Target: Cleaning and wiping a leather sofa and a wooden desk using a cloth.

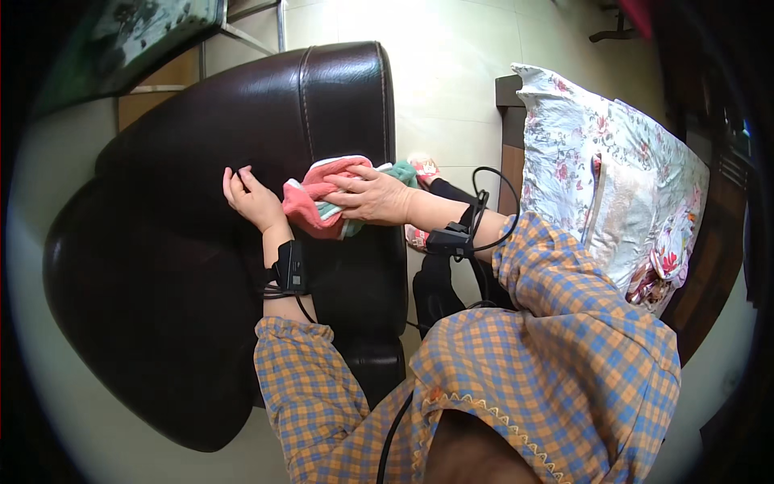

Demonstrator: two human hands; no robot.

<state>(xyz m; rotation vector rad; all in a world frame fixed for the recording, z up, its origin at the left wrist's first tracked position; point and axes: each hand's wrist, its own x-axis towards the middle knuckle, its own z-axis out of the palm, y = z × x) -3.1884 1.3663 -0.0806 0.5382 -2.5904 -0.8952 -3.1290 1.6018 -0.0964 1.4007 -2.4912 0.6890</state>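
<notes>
Under my right hand is a bunched coral-pink and green cloth with white edging. The palm and spread fingers press over its right part, and a green end sticks out past the knuckles. The cloth lies on the dark brown leather sofa, whose stitched seam runs just behind it. My left hand is to the left of the cloth with its fingers loosely curled and apart, holding nothing. Its wrist is close to the cloth's pink edge; whether they touch is hard to tell.
Black devices with cables are strapped to both wrists, and one cable loops beside the right forearm. A wooden bench at the right carries a floral sheet and a folded towel. A glass-topped table stands at the upper left.
</notes>
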